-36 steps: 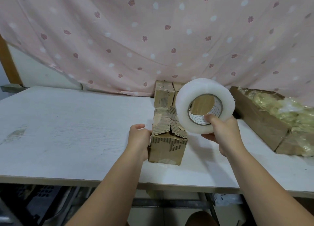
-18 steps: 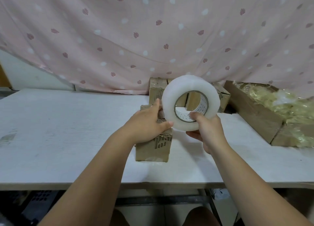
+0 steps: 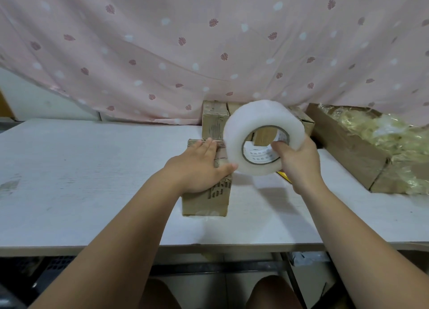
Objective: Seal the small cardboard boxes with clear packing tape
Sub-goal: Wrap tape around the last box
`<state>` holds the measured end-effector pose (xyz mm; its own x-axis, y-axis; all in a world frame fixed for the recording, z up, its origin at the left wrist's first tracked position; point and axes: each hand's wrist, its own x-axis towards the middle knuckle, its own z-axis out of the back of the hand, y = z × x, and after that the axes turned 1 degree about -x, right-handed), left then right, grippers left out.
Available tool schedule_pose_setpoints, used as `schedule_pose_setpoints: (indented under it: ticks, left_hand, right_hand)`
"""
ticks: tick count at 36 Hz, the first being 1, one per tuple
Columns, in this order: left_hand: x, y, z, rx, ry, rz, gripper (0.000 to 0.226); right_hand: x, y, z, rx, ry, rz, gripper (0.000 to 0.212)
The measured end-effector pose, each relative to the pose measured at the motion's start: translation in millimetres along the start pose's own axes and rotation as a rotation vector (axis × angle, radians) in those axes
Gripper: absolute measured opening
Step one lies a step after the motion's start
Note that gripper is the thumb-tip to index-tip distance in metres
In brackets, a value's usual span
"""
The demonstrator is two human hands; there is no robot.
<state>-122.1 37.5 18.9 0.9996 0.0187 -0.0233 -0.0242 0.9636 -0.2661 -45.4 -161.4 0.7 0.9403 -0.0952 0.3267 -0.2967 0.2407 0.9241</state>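
A small cardboard box (image 3: 206,202) stands on the white table (image 3: 92,181) in front of me. My left hand (image 3: 197,167) lies flat on its top with straight fingers, pressing the flaps down, and its thumb touches the tape roll. My right hand (image 3: 297,160) grips a large roll of clear packing tape (image 3: 262,125), thumb through the core, holding it upright just above the box's right edge. Whether a tape end is stuck to the box is hidden.
More small cardboard boxes (image 3: 214,120) stand at the back against a pink patterned curtain (image 3: 209,48). A long cardboard tray with crumpled plastic wrap (image 3: 371,144) lies at the right. A yellow object (image 3: 284,176) peeks out under the roll.
My left hand moved from the box's left side onto its top and flattened the raised flaps. The tape roll came left and down toward the box.
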Motion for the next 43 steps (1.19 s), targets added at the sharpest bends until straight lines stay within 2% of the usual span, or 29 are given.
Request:
schedule_pose_setpoints:
  ticks: [8, 18, 23, 29, 34, 39, 43]
  left_hand:
    - [-0.1, -0.9, -1.0, 0.045, 0.032, 0.037, 0.081]
    - [2.7, -16.8, 6.8, -0.004, 0.108, 0.102, 0.077]
    - [6.4, -27.2, 5.6, 0.055, 0.142, 0.144, 0.095]
    - [5.9, -22.5, 5.1, -0.069, 0.006, 0.11, 0.074]
    - [1.3, -12.3, 8.4, -0.316, -0.105, 0.05, 0.066]
    - [-10.6, -5.9, 0.7, -0.806, -0.274, 0.019, 0.05]
    - [-23.3, 5.7, -13.8, -1.114, -0.386, 0.054, 0.05]
  right_hand:
    - [-7.7, -36.7, 9.0, 0.065, -0.031, -0.185, 0.017]
    - [-28.4, -50.6, -3.0, -0.113, 0.006, -0.073, 0.022]
    - [-33.7, -51.9, -3.9, -0.044, -0.006, -0.077, 0.026]
    - [-32.4, -47.8, -2.8, 0.024, -0.007, -0.134, 0.023]
    - [-25.8, -25.3, -4.9, 0.137, -0.043, -0.127, 0.032]
    - [-19.9, 1.9, -18.6, 0.319, -0.059, -0.109, 0.015]
    - [-24.6, 10.9, -37.2, 0.584, 0.008, -0.217, 0.03]
